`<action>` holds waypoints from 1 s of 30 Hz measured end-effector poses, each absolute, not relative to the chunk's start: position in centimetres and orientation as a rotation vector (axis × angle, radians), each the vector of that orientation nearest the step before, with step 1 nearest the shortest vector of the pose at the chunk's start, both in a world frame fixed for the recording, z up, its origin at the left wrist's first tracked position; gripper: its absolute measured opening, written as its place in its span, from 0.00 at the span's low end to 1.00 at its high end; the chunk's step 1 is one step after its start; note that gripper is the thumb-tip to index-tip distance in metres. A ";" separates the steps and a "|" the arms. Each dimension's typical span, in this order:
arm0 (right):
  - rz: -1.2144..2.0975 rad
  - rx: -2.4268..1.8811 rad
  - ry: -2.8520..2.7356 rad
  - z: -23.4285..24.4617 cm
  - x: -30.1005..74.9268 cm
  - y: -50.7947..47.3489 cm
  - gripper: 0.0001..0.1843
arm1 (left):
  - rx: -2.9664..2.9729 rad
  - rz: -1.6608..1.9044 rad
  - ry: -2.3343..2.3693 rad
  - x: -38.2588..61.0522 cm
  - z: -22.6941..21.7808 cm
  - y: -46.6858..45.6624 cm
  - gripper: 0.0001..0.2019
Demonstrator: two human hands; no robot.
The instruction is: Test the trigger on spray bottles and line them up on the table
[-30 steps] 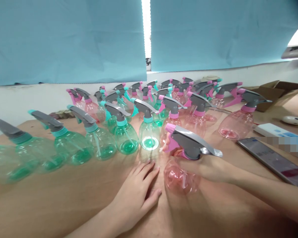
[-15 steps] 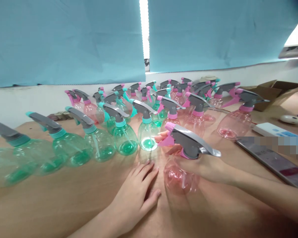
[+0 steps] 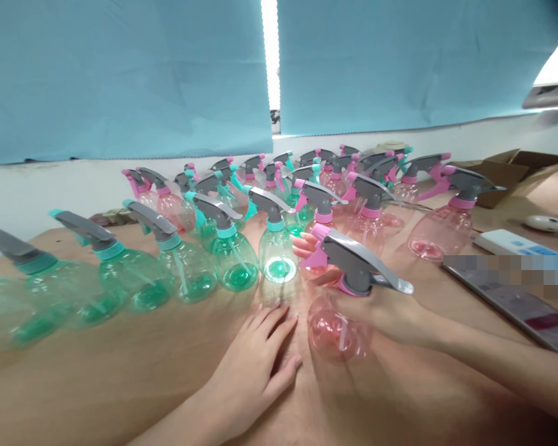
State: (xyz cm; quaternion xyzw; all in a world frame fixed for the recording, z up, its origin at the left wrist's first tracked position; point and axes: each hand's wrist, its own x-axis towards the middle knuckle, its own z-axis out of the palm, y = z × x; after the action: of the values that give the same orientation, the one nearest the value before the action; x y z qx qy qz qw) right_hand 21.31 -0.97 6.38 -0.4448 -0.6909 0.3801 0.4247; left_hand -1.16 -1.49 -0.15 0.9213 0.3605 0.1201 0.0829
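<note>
My right hand (image 3: 385, 313) grips the neck of a pink spray bottle (image 3: 338, 328) that stands on the brown table (image 3: 121, 378) in front of me. Its grey trigger head with a pink nozzle (image 3: 353, 263) points left, and my fingers curl round below it. My left hand (image 3: 255, 365) lies flat on the table just left of the bottle, fingers spread, holding nothing. Behind them stand several green spray bottles (image 3: 235, 251) to the left and several pink ones (image 3: 439, 226) to the right.
A phone (image 3: 516, 300) and a white box (image 3: 516, 243) lie at the right. An open cardboard box (image 3: 516, 170) stands at the far right. Blue blinds (image 3: 121, 74) hang over the wall behind the table.
My right hand has turned the pink bottle's head slightly and its fingers have shifted up near the nozzle. My left hand has stayed flat in place.
</note>
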 end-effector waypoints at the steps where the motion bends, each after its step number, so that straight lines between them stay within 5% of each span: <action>1: 0.928 -1.095 -1.736 6.4 21.3 -1.0 0.23 | 2.752 0.378 1.069 -1.2 -0.3 -1.5 0.23; 6: 0.882 -1.065 -1.773 6.5 21.3 -0.9 0.22 | 2.750 0.375 1.070 -1.3 -0.3 -1.4 0.23; 13: 0.868 -1.089 -1.799 7.0 21.4 -1.0 0.06 | 2.761 0.369 1.064 -1.3 -0.5 -1.3 0.23; 30: 0.837 -1.174 -1.776 7.2 21.2 -1.0 0.03 | 2.763 0.364 1.064 -1.3 -0.5 -1.4 0.23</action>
State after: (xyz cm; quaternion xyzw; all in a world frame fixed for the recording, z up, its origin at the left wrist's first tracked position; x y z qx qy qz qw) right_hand 21.17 -0.99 7.20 -0.4673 -0.7066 0.3332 0.4139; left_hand -1.34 -1.41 -0.54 0.9233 0.3557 0.1216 0.0793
